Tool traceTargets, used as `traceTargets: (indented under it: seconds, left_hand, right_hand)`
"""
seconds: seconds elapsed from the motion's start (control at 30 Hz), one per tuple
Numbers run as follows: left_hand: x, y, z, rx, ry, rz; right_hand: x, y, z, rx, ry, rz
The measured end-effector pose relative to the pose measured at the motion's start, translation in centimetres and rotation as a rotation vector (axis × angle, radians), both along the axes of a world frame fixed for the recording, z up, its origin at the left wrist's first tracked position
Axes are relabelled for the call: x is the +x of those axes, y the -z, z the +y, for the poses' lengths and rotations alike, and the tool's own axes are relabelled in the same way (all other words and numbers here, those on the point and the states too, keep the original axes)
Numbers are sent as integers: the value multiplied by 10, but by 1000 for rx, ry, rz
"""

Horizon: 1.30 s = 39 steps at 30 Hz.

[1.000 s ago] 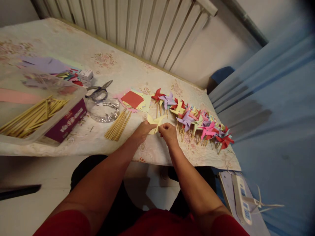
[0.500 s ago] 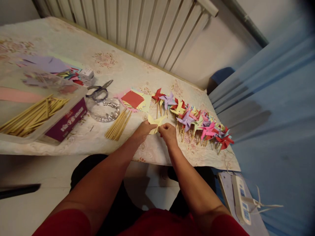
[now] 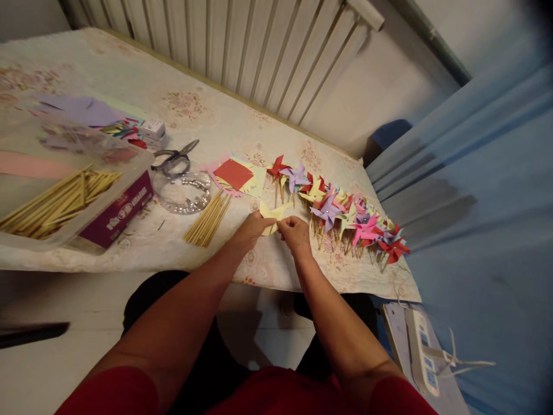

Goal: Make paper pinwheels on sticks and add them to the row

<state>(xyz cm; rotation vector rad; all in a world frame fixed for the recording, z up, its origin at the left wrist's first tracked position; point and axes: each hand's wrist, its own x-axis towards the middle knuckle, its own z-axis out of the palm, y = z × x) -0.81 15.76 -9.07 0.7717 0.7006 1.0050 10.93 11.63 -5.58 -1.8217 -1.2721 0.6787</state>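
A pale yellow paper pinwheel (image 3: pixel 268 211), its corners partly folded in, is held above the tablecloth. My left hand (image 3: pixel 251 227) is closed, pinching it from the left with the thumb on top. At its right side, near the middle, the closed fingers of my right hand (image 3: pixel 296 233) pinch the paper; any small piece between those fingertips is hidden. Left of my hands lies a bundle of thin wooden sticks (image 3: pixel 208 220). Behind them is a stack of cut paper squares (image 3: pixel 233 174) with a red one on top. Several finished pinwheels (image 3: pixel 328 212) on sticks lie close to my right hand.
A round clear dish of shiny pins (image 3: pixel 190 195) sits beside scissors (image 3: pixel 176 158). A plastic box (image 3: pixel 144 173) of sticks stands at the left, with small white boxes (image 3: pixel 152 131) behind. A power strip (image 3: pixel 423 351) lies right, below the blue curtain (image 3: pixel 484 190).
My right fingertips have shifted slightly left and up, closer to the middle of the yellow pinwheel. My left hand stays in place, and the other things have not moved.
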Motion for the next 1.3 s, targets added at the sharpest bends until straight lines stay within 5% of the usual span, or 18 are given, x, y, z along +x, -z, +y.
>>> traceTargets:
  seconds: [0.4, 0.53, 0.7, 0.9, 1.03, 1.3]
  left_hand:
    - [-1, 0, 0, 3, 20, -16]
    - [-3, 1, 2, -8, 48, 13]
    - [-9, -5, 1, 58, 147, 168]
    - [-10, -13, -5, 177, 262, 293]
    - [-10, -14, -7, 245, 280, 348]
    - [-13, -19, -8, 291, 277, 434]
  right_hand:
    - [2, 0, 1, -5, 11, 56]
    - [20, -11, 3, 112, 75, -80]
    - [50, -36, 12, 163, -157, -179]
    - [50, -55, 19, -89, -520, -242]
    - [36, -55, 17, -261, -583, -317]
    - [32, -52, 15, -297, -623, -273]
